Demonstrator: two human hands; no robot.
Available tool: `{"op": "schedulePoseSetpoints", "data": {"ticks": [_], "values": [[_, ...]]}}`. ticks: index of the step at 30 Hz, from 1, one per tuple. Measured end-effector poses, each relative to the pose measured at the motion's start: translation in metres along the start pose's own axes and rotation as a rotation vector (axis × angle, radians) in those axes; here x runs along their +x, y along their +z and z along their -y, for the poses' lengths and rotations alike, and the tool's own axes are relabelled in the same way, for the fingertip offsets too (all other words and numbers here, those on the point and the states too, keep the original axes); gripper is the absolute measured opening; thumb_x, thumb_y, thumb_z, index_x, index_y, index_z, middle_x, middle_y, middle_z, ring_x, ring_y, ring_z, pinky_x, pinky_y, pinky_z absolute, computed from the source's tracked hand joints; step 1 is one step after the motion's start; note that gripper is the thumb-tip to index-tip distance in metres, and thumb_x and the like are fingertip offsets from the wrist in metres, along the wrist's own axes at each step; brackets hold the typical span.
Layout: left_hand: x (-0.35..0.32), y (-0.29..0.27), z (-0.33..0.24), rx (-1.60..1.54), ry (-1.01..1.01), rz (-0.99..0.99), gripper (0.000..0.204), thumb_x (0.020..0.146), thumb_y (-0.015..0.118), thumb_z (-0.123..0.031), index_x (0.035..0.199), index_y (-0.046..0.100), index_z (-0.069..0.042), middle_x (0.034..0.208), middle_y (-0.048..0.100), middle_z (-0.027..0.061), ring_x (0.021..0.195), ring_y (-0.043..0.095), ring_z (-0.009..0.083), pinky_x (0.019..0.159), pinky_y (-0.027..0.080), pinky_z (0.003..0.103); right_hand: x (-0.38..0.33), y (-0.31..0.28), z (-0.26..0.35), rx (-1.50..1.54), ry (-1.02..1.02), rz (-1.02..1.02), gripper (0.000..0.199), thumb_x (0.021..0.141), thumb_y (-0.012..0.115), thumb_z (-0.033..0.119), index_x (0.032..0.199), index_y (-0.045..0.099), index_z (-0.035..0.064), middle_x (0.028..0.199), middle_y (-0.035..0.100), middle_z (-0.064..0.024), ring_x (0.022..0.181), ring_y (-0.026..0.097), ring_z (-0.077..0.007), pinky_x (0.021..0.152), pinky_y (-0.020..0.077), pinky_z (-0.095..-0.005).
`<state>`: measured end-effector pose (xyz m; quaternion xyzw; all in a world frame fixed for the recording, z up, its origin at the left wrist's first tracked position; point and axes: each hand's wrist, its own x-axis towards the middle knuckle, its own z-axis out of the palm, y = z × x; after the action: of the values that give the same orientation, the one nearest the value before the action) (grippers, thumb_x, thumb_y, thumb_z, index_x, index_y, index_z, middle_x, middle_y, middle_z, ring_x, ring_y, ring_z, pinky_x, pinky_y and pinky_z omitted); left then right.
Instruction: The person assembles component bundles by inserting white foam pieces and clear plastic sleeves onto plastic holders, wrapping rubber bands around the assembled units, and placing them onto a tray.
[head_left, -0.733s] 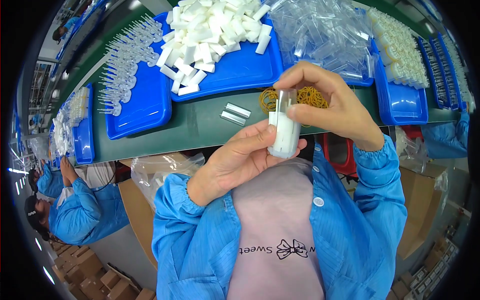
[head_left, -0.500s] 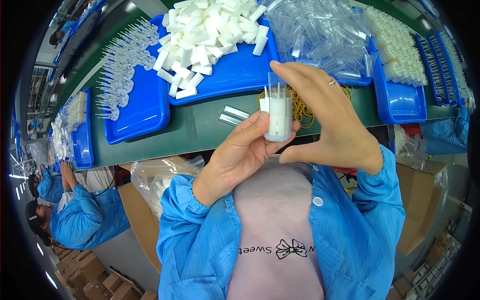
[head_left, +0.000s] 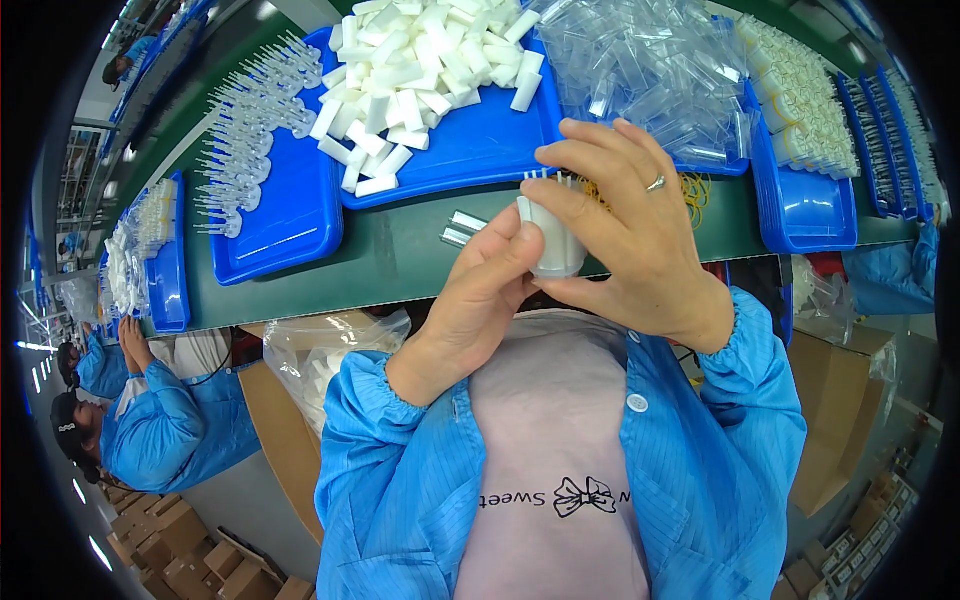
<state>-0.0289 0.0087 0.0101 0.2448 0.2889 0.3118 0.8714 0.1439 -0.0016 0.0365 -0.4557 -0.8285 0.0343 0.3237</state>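
Observation:
My left hand [head_left: 465, 315] grips a clear plastic base [head_left: 558, 267] with thin upright pegs, held above the table's near edge. White foam-like blocks [head_left: 550, 240] stand packed among the pegs, and the peg tips show above them. Curled around the same piece from the right is my right hand [head_left: 645, 245]. Its thumb presses low by the base, and its index finger lies across the top of the blocks. The fingers hide most of the right side and any clear sheet there. Just left of the piece, shiny clear channel-shaped strips [head_left: 463, 228] lie on the green table [head_left: 400, 235].
Ahead, a blue tray [head_left: 480, 145] holds heaped white blocks [head_left: 405, 60]. Clear plastic pieces [head_left: 640, 70] fill another at right. Pegged bases [head_left: 245, 140] sit in the left tray [head_left: 290, 225]. Yellow rubber bands [head_left: 697, 195] lie behind my right hand. Co-workers [head_left: 175, 430] sit at left.
My right hand has moved left and closed around the piece from an open pose beside it. The clear sheet that stood above the blocks no longer shows there.

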Motion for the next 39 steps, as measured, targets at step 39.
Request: {"op": "schedulePoseSetpoints", "data": {"ticks": [39], "values": [[-0.031,-0.072,-0.031,-0.149,0.643,-0.208,0.053,0.095,0.055,-0.025,0.141,0.034,-0.012,0.125,0.052,0.0101,0.099,0.057,0.0227,0.081,0.05,0.034,0.019,0.107,0.006,-0.11,-0.048,0.312,0.028,0.076,0.058,0.007,0.104,0.06,0.0072,0.086,0.054,-0.0067,0.081,0.055,-0.0226,0.067,0.0391,-0.035]]}}
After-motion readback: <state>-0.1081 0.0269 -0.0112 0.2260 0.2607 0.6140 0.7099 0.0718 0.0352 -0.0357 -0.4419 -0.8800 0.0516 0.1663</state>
